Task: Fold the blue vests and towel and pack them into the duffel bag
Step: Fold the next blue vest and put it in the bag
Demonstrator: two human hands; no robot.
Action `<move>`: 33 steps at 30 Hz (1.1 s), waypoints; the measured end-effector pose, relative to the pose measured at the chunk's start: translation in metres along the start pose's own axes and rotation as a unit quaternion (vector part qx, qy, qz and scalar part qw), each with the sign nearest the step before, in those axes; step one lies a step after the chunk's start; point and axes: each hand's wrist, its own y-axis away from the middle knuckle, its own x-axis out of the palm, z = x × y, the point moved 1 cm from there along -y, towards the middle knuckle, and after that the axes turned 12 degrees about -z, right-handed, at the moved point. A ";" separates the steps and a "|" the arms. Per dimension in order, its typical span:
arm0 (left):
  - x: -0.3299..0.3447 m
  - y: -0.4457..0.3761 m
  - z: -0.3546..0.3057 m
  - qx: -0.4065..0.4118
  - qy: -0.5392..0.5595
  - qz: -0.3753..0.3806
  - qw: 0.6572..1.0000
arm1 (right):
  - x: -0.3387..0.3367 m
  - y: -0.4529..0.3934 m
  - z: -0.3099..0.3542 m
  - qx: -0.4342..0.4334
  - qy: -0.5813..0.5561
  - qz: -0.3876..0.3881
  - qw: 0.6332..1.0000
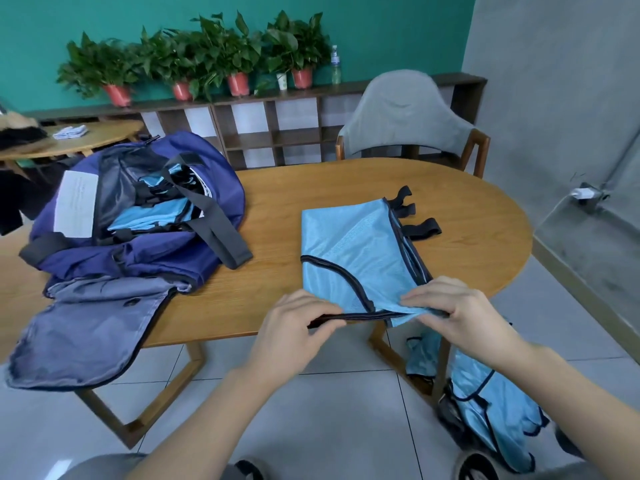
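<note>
Left hand (298, 318) and right hand (446, 306) both pinching near edge of blue vest (356, 251), lying half-folded on table (277, 271). Duffel bag (138, 216) sitting open, several vests already inside; more waiting below the table (491, 410). Towel not spotted.

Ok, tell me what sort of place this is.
Probably an office lounge or meeting room: an oval wooden table with a grey chair, a low shelf unit lined with potted plants, and a tiled floor.
</note>
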 end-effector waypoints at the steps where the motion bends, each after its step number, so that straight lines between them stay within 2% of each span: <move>1: -0.001 0.000 -0.003 -0.008 0.000 -0.007 1.000 | -0.002 -0.001 0.003 -0.001 0.007 0.004 1.000; 6: -0.010 -0.001 -0.020 -0.060 0.011 -0.024 0.998 | -0.021 -0.015 0.028 0.069 -0.026 0.028 0.997; 11: -0.023 -0.021 -0.037 -0.054 0.038 -0.083 0.994 | -0.041 -0.034 0.044 0.134 -0.118 -0.048 0.983; 14: -0.025 -0.038 -0.038 -0.063 0.052 -0.122 0.989 | -0.045 -0.052 0.044 0.182 -0.194 -0.065 0.962; 18: -0.024 -0.074 -0.028 -0.084 0.059 -0.148 0.984 | -0.044 -0.090 0.034 0.192 -0.202 -0.085 0.957; 21: -0.017 -0.105 -0.003 -0.127 0.041 -0.139 0.981 | -0.030 -0.127 0.017 0.200 -0.201 -0.090 0.955; 23: -0.006 -0.121 0.019 -0.166 0.005 -0.109 0.980 | -0.011 -0.145 -0.003 0.206 -0.154 -0.073 0.964; 26: 0.014 -0.127 0.054 -0.230 -0.065 -0.008 0.971 | 0.017 -0.155 -0.038 0.213 -0.007 0.019 0.977; 28: 0.024 -0.126 0.068 -0.267 -0.090 0.040 0.959 | 0.028 -0.151 -0.049 0.217 0.037 0.067 0.973; 33: 0.032 -0.130 0.082 -0.297 -0.096 0.042 0.949 | 0.032 -0.154 -0.056 0.242 0.045 0.095 0.965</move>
